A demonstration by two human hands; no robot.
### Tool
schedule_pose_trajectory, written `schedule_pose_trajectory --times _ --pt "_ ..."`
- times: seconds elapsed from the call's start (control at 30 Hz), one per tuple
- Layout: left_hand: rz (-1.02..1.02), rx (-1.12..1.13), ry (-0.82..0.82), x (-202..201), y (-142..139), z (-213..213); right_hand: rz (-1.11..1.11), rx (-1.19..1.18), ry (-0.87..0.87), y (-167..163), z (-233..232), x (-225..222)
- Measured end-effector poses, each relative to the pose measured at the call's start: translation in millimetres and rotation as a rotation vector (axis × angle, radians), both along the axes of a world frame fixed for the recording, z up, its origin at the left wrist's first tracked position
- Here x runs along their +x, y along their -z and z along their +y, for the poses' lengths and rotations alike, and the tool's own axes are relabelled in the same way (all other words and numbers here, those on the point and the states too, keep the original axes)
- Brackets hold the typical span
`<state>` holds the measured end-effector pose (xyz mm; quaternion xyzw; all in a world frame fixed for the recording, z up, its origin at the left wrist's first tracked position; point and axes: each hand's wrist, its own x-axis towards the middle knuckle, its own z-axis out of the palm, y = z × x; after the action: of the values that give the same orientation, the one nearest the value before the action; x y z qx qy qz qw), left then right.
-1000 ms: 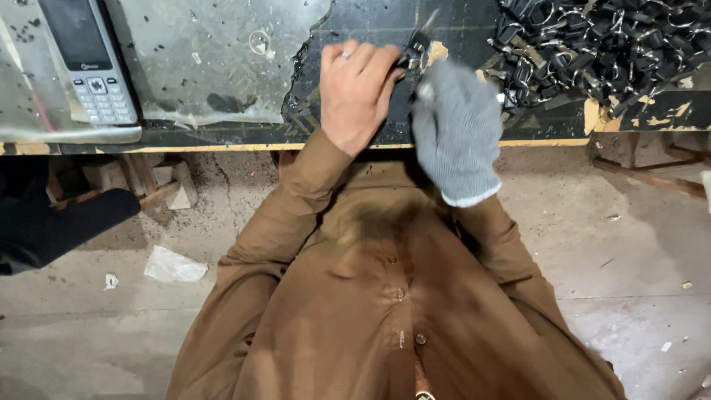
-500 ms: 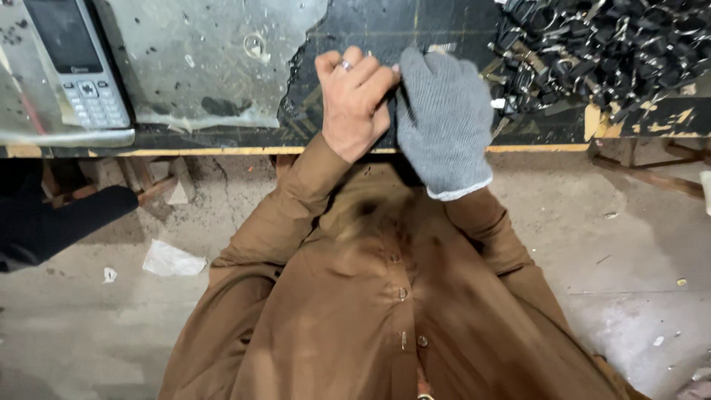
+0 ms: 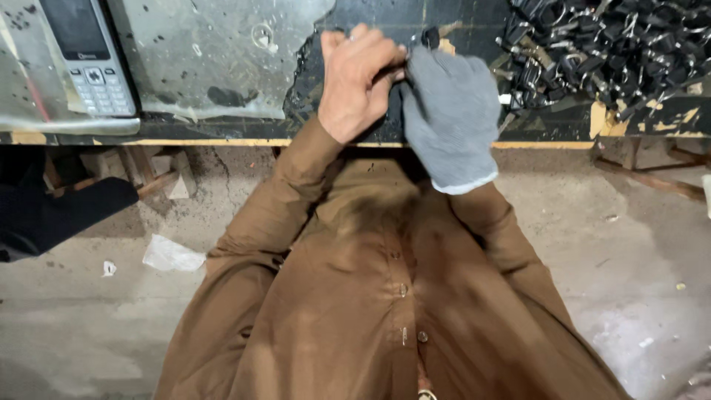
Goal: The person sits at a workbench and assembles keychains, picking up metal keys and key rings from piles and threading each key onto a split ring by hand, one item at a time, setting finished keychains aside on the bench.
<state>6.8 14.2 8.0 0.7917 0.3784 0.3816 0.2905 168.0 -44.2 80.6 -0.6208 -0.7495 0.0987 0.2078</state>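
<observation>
Two hands meet on a bench [image 3: 222, 133]: left hand [image 3: 359, 81] touching right hand [image 3: 448, 111]. Phone [image 3: 89, 55] far left; metal parts pile [image 3: 607, 52] right.

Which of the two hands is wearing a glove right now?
The right hand: it wears a grey knit glove. The left hand beside it is bare, and they meet over a small dark part at the bench edge.

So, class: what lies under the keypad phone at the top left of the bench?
The keypad phone rests on a scratched, spotted metal sheet lying on the dark workbench. Whatever sits beneath the sheet is covered and cannot be seen.
</observation>
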Motion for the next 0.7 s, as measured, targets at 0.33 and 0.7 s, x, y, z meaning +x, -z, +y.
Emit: schedule_pose_trajectory --times 0.33,0.7 --pt "-0.001 0.042 -0.204 9 9 -7 0.16 0.088 -0.013 3 -4 12" --pt "0.032 0.095 -0.116 7 14 -33 0.065 -0.135 0.013 4 0 1"
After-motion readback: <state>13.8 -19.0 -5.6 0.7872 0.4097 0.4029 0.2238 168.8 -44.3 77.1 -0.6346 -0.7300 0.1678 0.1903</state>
